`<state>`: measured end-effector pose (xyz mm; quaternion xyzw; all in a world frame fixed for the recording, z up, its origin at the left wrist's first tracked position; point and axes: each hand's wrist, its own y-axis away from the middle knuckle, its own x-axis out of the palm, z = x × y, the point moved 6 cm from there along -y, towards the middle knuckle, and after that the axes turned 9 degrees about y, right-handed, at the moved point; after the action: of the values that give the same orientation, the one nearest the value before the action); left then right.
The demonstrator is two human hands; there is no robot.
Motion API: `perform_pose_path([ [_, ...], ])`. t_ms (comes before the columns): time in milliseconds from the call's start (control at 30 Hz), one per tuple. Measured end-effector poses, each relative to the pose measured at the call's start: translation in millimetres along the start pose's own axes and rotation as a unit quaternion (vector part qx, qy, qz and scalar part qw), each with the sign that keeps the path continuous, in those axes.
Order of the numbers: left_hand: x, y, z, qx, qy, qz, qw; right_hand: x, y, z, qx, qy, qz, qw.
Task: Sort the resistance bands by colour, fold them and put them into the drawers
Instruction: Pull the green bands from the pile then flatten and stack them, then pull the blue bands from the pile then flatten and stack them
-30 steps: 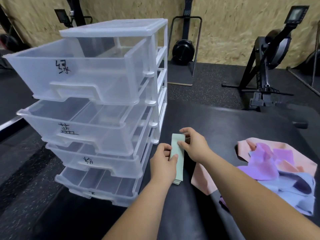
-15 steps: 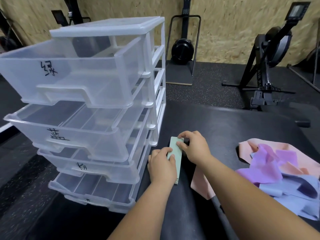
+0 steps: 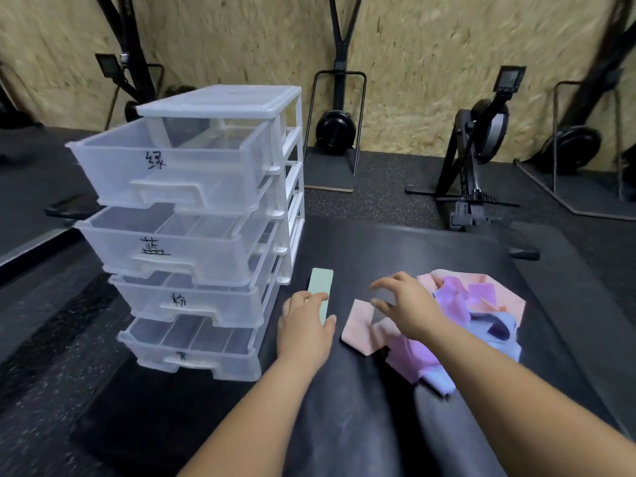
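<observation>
A folded pale green band (image 3: 320,286) lies on the black mat just right of the clear drawer unit (image 3: 206,215). My left hand (image 3: 304,327) grips its near end between thumb and fingers. My right hand (image 3: 404,306) hovers with fingers spread, holding nothing, over the pile of pink, purple and blue bands (image 3: 457,321) to the right. All four drawers are pulled out, each with a handwritten label; the top drawer (image 3: 172,170) looks empty.
The black mat (image 3: 395,256) covers the surface under my arms. Rowing machines (image 3: 481,146) and stands (image 3: 337,125) line the chipboard wall behind. A dark flat object (image 3: 72,206) lies on the floor at left.
My right hand has let go of the green band and moved right over the coloured pile. The left hand still holds the band. The camera has tilted up and back.
</observation>
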<state>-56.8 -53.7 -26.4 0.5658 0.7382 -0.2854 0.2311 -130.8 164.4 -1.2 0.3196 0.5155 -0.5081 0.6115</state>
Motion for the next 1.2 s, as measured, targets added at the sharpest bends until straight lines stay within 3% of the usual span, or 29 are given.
perform_pose_path([
  [400,26,113,-28,0.107,-0.081,0.109,0.985,-3,161,-40,0.033,0.116,0.026,0.992],
  [533,42,132,-24,0.117,-0.096,0.134,0.979,11,194,-47,0.026,0.153,-0.006,0.988],
  [967,71,110,-26,0.130,-0.126,0.136,0.974,42,178,-65,0.005,0.198,0.015,0.980],
  [1200,86,82,-23,0.155,-0.132,0.098,0.974,51,177,-81,0.070,0.143,0.006,0.987],
])
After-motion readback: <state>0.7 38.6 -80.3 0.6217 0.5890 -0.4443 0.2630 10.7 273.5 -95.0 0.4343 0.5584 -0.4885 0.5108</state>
